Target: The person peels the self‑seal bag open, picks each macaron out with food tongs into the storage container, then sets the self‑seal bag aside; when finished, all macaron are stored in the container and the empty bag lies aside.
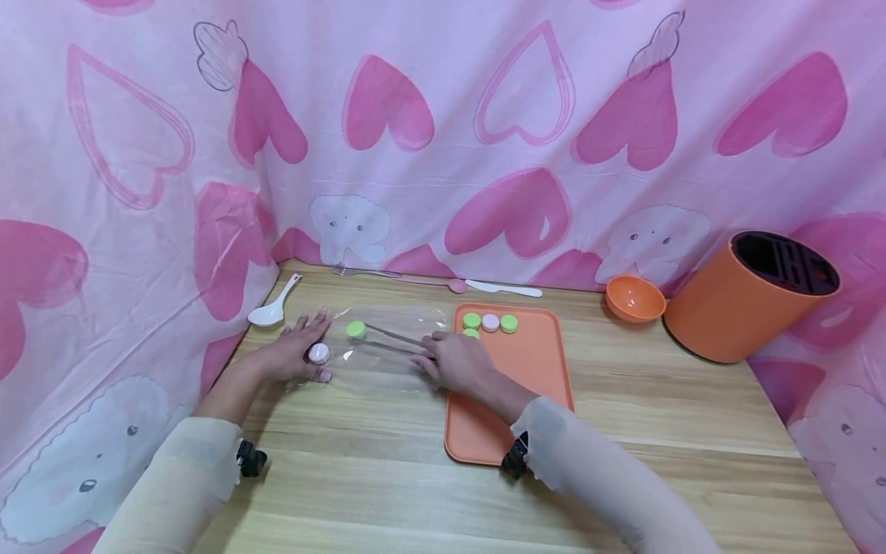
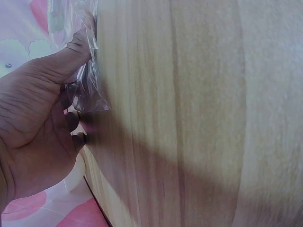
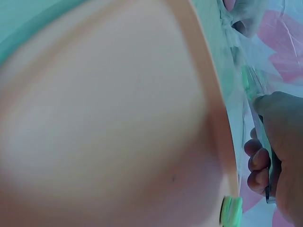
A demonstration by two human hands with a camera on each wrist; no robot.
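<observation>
The right hand (image 1: 457, 362) closes its grip round a pair of metal tongs (image 1: 391, 342), whose tips pinch a flat, round green macaron (image 1: 356, 330) just beyond the fingers, over a clear plastic bag (image 1: 388, 346) lying on the wooden table (image 1: 623, 431). The left hand (image 1: 298, 350) lies with straight fingers pressing the bag's left edge, a pink macaron (image 1: 318, 353) beside its thumb; the left wrist view alone shows the crinkled plastic (image 2: 83, 82) under that thumb, which the head view blurs. Farther off, 4 macarons (image 1: 490, 322) sit at the far end of the orange tray (image 1: 533, 362), and the right wrist view adds a green one (image 3: 232, 211) at the tray's rim.
</observation>
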